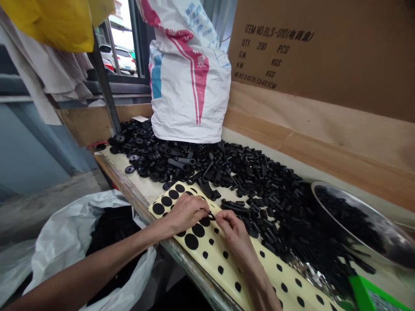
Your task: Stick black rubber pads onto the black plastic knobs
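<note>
A pale yellow backing sheet (pixel 228 278) with black round stickers in two sizes lies along the front edge of the table. Over its larger dots, my left hand (pixel 188 212) has its fingers closed at one side of a small black sticker (pixel 211 216). My right hand (pixel 232 231) pinches at the other side of that sticker, thumb and forefinger together. The sticker looks bent, and the fingers partly hide it. Larger black dots (pixel 191 241) show below my left wrist. Smaller dots and bare sheet surround my right forearm.
Behind the sheet spreads a heap of small black plastic parts (pixel 259 172). A white woven sack (pixel 191 95) stands at the back, a metal bowl (pixel 392 242) of black parts at right. Shiny metal pieces (pixel 313 274) lie by a green tray (pixel 372 296). A white bag (pixel 61 237) hangs open below left.
</note>
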The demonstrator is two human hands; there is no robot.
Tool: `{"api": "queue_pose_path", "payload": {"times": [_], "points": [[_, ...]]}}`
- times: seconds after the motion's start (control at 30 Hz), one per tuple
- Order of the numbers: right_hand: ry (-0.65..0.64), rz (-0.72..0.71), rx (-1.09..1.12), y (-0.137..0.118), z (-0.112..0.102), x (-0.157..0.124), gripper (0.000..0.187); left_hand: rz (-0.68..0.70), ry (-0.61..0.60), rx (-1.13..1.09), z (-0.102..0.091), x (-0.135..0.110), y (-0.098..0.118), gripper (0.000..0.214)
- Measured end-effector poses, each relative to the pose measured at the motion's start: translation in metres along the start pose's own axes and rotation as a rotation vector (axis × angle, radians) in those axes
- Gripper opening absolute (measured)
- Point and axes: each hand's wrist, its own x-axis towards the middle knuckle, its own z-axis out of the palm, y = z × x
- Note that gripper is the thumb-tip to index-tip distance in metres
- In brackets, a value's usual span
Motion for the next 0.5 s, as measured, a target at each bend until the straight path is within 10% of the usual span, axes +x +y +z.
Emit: {"api": "queue_pose_path", "payload": {"times": [0.23, 0.5], "points": [[0.254, 0.036, 0.076, -0.001, -0.019, -0.024, 0.047, -0.144, -0.001, -0.308, 0.007, 0.007, 0.023, 0.018], [0.333, -0.173, -0.090, -0.011, -0.053, -0.050, 0.022, -0.149, -0.136, -0.514, 0.031, 0.017, 0.063, 0.017]]}}
